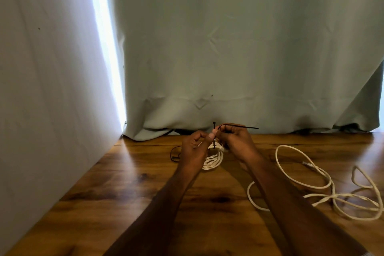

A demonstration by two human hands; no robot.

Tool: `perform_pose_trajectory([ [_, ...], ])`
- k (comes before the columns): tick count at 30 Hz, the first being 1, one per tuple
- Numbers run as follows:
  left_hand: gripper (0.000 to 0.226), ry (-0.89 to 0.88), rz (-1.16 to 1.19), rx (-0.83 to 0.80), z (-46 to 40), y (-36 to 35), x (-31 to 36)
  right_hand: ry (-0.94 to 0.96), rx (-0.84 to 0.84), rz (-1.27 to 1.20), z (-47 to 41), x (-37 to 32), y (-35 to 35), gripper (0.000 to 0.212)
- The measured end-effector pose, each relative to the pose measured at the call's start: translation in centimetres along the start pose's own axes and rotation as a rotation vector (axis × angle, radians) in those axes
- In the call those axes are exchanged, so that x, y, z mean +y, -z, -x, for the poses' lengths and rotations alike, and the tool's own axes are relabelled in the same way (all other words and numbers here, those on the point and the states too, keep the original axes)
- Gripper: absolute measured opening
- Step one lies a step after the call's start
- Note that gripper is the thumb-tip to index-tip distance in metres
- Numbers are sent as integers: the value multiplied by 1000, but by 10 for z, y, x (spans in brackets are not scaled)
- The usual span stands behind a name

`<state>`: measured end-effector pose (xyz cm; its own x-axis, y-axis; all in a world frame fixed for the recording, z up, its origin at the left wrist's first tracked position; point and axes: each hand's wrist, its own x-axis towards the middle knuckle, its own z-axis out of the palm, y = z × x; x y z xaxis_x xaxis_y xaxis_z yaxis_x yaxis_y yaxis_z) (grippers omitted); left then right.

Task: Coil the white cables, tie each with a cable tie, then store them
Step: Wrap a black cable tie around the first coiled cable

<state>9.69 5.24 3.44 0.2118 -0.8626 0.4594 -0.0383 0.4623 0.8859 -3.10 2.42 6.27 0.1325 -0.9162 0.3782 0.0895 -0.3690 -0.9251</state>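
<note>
Both my hands are up near the middle of the frame, working a black cable tie around a coiled white cable. My left hand pinches the tie's upright end between thumb and finger, just above the coil. My right hand grips the other part of the tie, and its thin tail pokes out to the right past my knuckles. The coil hangs from the tie, its lower loops down by the wooden counter. Off to the right of the frame there's a second white cable sprawled loose in big messy loops, well apart from the coil. Another cable tie lies on the counter just left of my left hand. A pale curtain hangs behind everything.
</note>
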Motion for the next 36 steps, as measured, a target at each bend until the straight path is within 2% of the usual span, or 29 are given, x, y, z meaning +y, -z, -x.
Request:
perform_pose_trajectory([
  [12,2,134,81,68,-3,-4,-1,-23,-26,98,-2,0,6,6],
  [15,6,149,95,84,-3,-4,-1,-47,-46,63,0,-3,9,6],
  [18,3,150,135,90,-2,-3,2,-46,5,4,-1,-3,14,4],
  [23,4,125,140,55,0,-11,6,-29,109,-14,-2,1,15,16],
  [36,14,218,169,-27,7,-24,-2,-41,233,73,-13,22,22,16],
])
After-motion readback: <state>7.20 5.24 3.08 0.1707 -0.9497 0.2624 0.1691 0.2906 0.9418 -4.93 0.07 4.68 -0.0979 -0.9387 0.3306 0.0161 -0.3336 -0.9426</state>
